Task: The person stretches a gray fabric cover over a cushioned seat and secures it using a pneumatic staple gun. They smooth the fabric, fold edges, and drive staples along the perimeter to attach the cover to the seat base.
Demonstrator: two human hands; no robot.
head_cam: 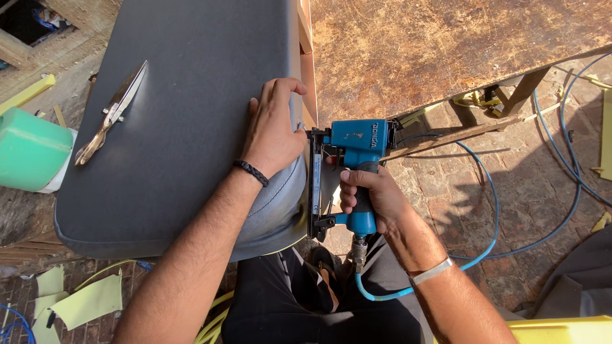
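My left hand point(273, 127) lies flat on the right edge of a dark grey upholstered cushion panel point(185, 121), pressing the fabric down over the side. My right hand point(370, 197) grips the handle of a blue pneumatic staple gun point(354, 159). The gun's black nose rests against the cushion's right side, just beside my left thumb. A blue air hose point(484, 216) runs from the bottom of the gun's handle across the floor. I wear a black braided band on the left wrist and a silver bangle on the right.
Large metal shears point(111, 113) lie on the cushion at the left. A worn wooden tabletop point(446, 44) stands to the upper right. A green container point(29, 150) sits at the far left. Yellow foam scraps point(83, 299) and blue hoses lie on the brick floor.
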